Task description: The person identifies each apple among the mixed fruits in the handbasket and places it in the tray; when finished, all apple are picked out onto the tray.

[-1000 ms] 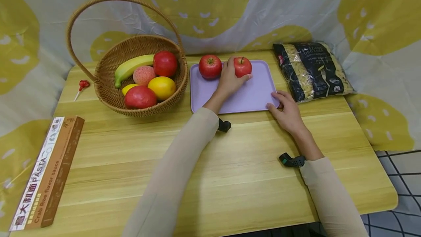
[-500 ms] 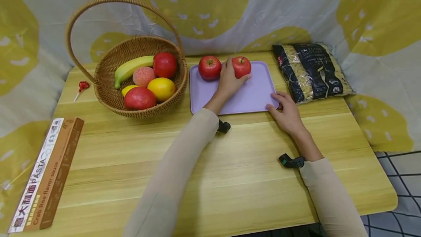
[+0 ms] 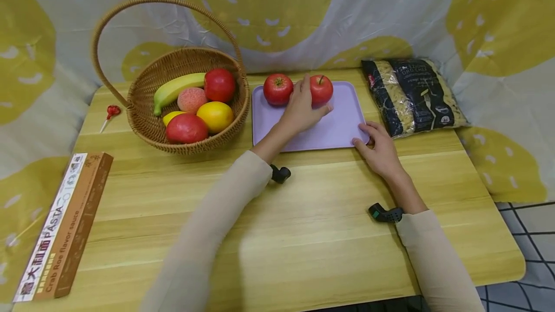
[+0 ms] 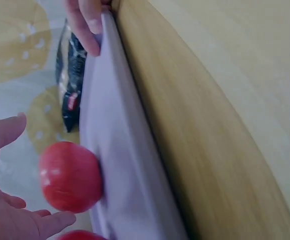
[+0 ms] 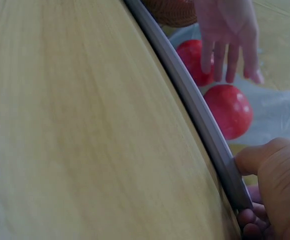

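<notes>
Two red apples sit side by side on a lilac tray (image 3: pixel 342 131), at its back edge. My left hand (image 3: pixel 302 112) hovers by the right-hand apple (image 3: pixel 321 90), fingers straight and thumb spread away from it. In the left wrist view a gap shows between that thumb and the apple (image 4: pixel 70 176); the fingertips lie low beside it. The left-hand apple (image 3: pixel 278 89) is just beyond these fingers. At the tray's front right corner my right hand (image 3: pixel 378 150) pinches the rim, thumb on top and fingers under the edge, as the right wrist view shows.
A wicker basket (image 3: pixel 186 148) with a tall handle stands left of the tray, holding a banana, a lemon and other fruit. A black pasta bag (image 3: pixel 414 95) lies to the right. A lollipop (image 3: pixel 112 111) and a long pasta box (image 3: pixel 65 227) are at the left.
My left hand has loosened from the right-hand apple, its thumb coming away, and the left forearm has swung left. The apples and my right hand on the tray stay where they were.
</notes>
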The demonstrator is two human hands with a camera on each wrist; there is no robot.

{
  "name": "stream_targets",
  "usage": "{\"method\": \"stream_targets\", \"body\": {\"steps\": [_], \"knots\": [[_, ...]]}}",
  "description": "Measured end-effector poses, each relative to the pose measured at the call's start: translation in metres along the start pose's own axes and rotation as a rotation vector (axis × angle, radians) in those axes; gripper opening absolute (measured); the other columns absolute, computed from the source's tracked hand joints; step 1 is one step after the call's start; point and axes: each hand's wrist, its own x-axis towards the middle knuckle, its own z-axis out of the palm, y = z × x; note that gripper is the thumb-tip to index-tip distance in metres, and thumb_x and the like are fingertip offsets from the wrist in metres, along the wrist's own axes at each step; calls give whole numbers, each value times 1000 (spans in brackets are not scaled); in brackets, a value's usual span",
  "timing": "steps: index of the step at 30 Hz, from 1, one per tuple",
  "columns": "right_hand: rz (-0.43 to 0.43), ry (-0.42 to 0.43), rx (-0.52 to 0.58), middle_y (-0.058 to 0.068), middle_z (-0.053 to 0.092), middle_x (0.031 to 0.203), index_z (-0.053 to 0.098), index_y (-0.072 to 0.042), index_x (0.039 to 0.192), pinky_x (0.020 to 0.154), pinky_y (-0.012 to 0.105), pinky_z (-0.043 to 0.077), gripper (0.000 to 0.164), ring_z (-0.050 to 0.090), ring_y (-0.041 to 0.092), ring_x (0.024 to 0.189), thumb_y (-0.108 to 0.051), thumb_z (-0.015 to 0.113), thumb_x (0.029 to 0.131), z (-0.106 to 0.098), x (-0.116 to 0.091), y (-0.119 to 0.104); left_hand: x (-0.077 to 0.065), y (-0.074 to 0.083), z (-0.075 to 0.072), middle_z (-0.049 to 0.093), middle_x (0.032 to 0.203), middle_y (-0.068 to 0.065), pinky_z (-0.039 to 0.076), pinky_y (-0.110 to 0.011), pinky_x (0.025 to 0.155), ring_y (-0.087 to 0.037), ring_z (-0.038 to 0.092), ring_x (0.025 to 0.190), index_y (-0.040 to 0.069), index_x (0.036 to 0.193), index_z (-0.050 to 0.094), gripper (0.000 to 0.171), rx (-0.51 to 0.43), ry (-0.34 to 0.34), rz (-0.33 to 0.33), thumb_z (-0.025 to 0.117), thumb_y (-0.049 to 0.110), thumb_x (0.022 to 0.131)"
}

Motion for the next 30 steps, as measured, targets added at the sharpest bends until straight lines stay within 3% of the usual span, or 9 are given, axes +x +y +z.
{"method": "stream_targets", "body": {"steps": [7,14,17,21,26,30], "knots": [[2,-4,5,26,46,152,54,7,144,84,23,35,52,53,35,107,-20,65,101,-1,0,-3,-42,3,-32,19,171,-7,29,-47,126,-22,24,157,20,167,11,101,23,-64,117,69,54,93],[5,-3,9,25,46,152,54,7,144,83,24,35,53,53,34,106,-20,65,101,-2,0,-4,-84,-8,-70,26,169,-5,29,-48,126,-23,31,154,19,165,23,93,54,-54,218,69,55,93],[5,3,8,25,46,151,54,7,144,82,23,35,52,53,33,104,-20,65,100,-3,-1,-3,-99,-17,-87,32,166,-4,38,-44,121,-23,43,146,19,163,27,91,38,-27,222,71,55,92],[1,9,12,26,47,151,55,7,144,81,22,35,52,53,32,101,-19,66,100,-4,-2,-3,-112,-30,-108,43,157,-3,48,-36,113,-19,52,134,18,159,36,84,-58,43,222,76,47,91],[5,2,12,25,47,151,55,6,144,81,22,34,52,53,32,101,-20,66,100,-3,-1,-4,-121,-43,-135,50,151,2,48,-32,113,-15,54,133,19,154,44,76,-166,109,217,79,38,91],[7,-3,14,25,46,151,54,6,144,81,22,35,52,53,33,102,-20,66,100,-2,0,-6,-126,-49,-157,48,151,1,46,-35,115,-17,53,135,23,155,42,76,-176,139,189,79,35,90]]}}
